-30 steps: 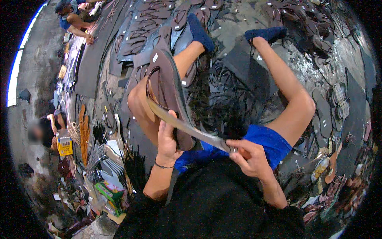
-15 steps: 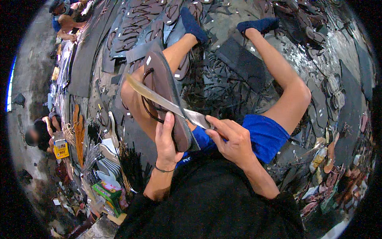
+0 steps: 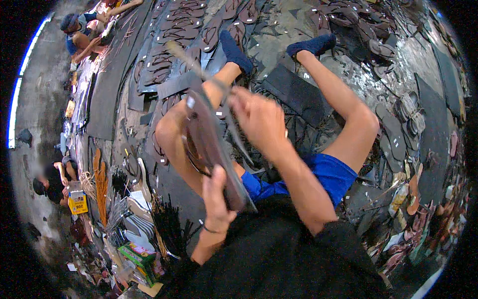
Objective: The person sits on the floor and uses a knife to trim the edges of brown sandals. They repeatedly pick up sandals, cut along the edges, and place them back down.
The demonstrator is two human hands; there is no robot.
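Observation:
A brown flip-flop with thin dark straps stands tilted over my left thigh, a small white label near its toe. Closed round its heel end is my left hand, thumb on the footbed side. My right hand, smeared by motion, grips a long narrow knife beside the toe end. Its blade points up and away to the left, past the sole's edge. A thin dark strip curls down from near the right hand, next to the sole; whether it is still attached I cannot tell.
Rows of finished-looking flip-flops lie beyond my feet, with a heap of more at the far right. Dark sheet scraps lie between my legs. On the left are a green box and two other people.
My right hand has moved up and away with the knife, from the heel side to the toe end. A loose-looking strip now shows beside the sole. The flip-flop has shifted slightly nearer me.

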